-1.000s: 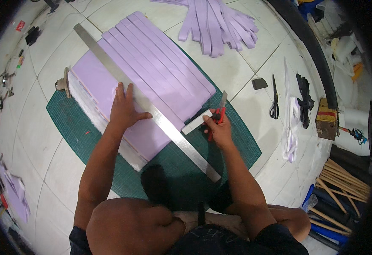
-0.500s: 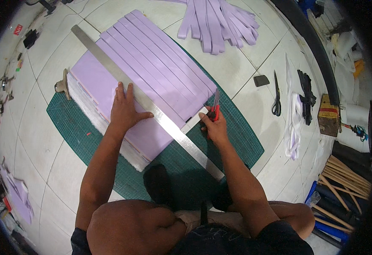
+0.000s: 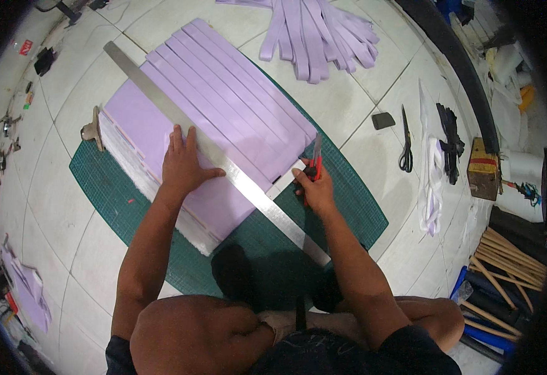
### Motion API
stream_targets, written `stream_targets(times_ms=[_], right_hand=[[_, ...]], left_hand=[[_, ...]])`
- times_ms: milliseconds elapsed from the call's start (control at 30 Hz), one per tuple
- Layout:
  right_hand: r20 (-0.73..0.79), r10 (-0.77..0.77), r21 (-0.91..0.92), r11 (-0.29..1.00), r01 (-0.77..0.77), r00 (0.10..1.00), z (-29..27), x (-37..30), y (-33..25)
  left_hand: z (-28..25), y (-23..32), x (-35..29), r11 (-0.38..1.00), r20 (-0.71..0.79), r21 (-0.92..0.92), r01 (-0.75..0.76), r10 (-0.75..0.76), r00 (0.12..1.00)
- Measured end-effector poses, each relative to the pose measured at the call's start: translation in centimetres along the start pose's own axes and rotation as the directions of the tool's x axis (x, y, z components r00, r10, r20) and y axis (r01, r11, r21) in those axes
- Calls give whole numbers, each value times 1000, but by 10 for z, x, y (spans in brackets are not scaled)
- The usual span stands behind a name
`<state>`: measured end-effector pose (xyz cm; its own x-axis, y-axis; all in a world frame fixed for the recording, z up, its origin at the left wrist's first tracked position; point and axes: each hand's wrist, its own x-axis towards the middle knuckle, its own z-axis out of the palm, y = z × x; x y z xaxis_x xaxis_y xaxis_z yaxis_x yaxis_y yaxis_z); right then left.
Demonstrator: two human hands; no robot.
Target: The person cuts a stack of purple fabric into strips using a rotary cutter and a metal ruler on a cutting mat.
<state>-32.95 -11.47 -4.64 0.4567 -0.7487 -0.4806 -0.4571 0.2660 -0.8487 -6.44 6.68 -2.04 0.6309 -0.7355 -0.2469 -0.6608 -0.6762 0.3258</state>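
A long steel ruler [image 3: 155,94] lies slantwise over lilac sheet material [image 3: 236,94] cut into strips on its far right part. My left hand [image 3: 183,162] rests flat with fingers spread, pressing the ruler and the uncut lilac part. A red-and-black cutter [image 3: 317,164] with a pale blade pointing away is held in my right hand [image 3: 316,187]. My right thumb lies on a small white strip [image 3: 286,181] at the material's near right edge, beside the ruler. Beneath everything is a green cutting mat [image 3: 355,200]. A metal clip [image 3: 92,131] grips the left edge, along white fluffy material [image 3: 142,181].
Lilac strips [image 3: 311,44] lie heaped on the tiles beyond the mat. To the right are a dark block [image 3: 383,120], black scissors [image 3: 406,147], white strips [image 3: 431,194] and a black bundle [image 3: 451,137]. Wooden sticks [image 3: 511,256] lie at far right; lilac scraps [image 3: 26,287] at left.
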Motion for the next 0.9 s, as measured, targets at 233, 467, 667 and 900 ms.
stream_targets(times_ms=[233, 467, 667, 900], right_hand=[[9, 32, 106, 994, -33, 999, 0, 4, 5], [-116, 16, 194, 981, 7, 993, -3, -8, -37], [-4, -142, 36, 989, 142, 990, 50, 44, -100], [156, -187, 151, 975, 163, 970, 187, 162, -180]], left_hand=[[-23, -23, 18, 994, -237, -90, -61, 38, 971], [-43, -119, 133, 983, -637, -185, 17, -133, 759], [-15, -147, 157, 996, -666, -49, 79, -91, 740], [-23, -134, 157, 988, -657, -147, 38, -126, 743]])
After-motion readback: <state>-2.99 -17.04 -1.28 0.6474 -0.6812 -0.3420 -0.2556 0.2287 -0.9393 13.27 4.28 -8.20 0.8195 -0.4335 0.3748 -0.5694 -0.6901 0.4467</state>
